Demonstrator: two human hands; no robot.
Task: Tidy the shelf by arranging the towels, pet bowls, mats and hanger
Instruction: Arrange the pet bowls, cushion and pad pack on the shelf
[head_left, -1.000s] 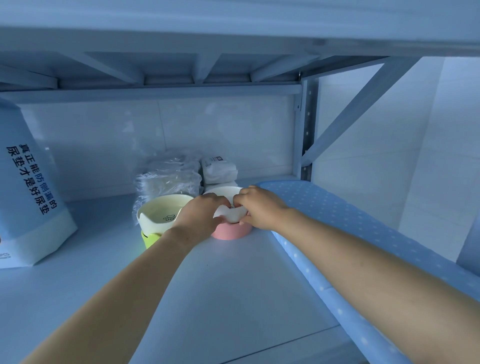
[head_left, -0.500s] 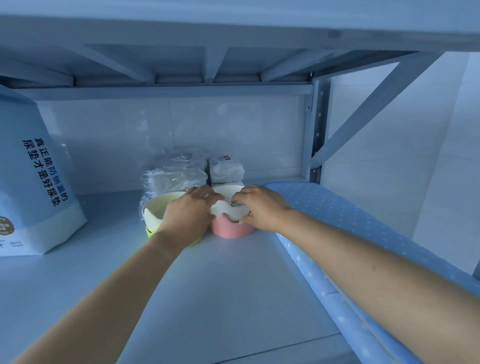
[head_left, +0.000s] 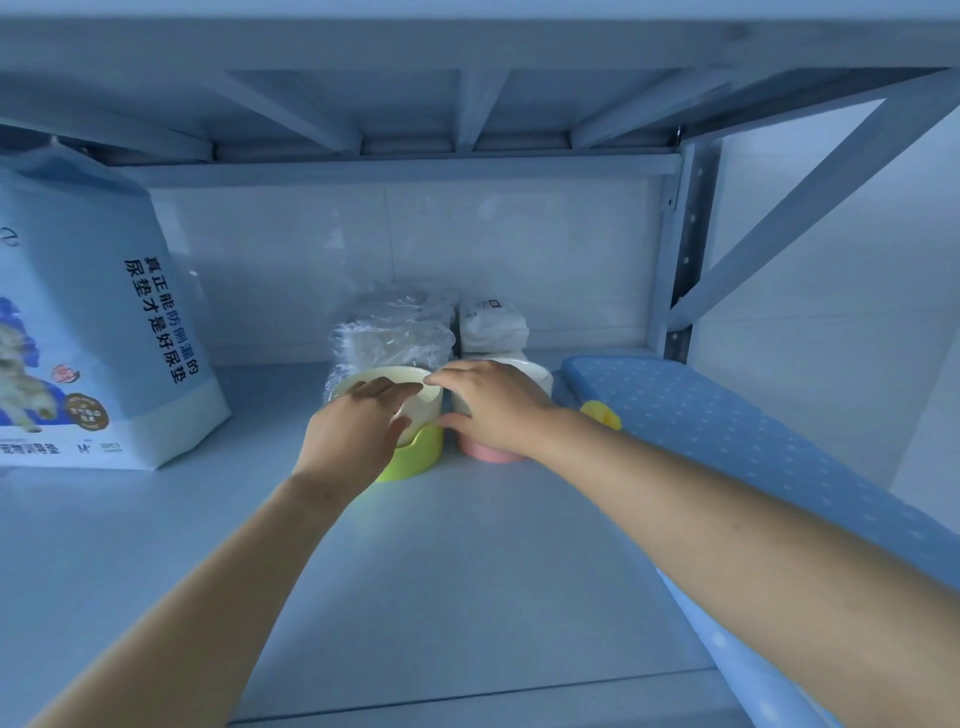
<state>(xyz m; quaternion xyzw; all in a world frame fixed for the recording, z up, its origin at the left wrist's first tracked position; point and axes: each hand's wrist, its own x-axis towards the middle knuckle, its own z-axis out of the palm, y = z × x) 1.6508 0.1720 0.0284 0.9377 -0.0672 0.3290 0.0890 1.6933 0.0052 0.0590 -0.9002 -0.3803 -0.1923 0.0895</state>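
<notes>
Two pet bowls stand side by side at the back of the shelf (head_left: 467, 571): a cream bowl on a lime-green base (head_left: 415, 452) and a white bowl on a pink base (head_left: 491, 454). My left hand (head_left: 358, 431) lies flat over the front of the green-based bowl, fingers spread on its rim. My right hand (head_left: 493, 405) rests open over the pink-based bowl, its fingertips reaching the other bowl's rim. Behind them sit a plastic-wrapped stack of towels (head_left: 389, 338) and a white wrapped pack (head_left: 491, 325).
A large blue bag of pet pads (head_left: 98, 332) stands at the left. A blue dotted ironing-board-like mat (head_left: 727, 436) runs along the right edge, with a small yellow object (head_left: 602, 413) beside it. Shelf beams hang low overhead; a diagonal brace crosses at right.
Both hands have let go of the pink-based bowl's white insert and shifted left; my left hand now covers the green-based bowl. The view moved closer and leftward.
</notes>
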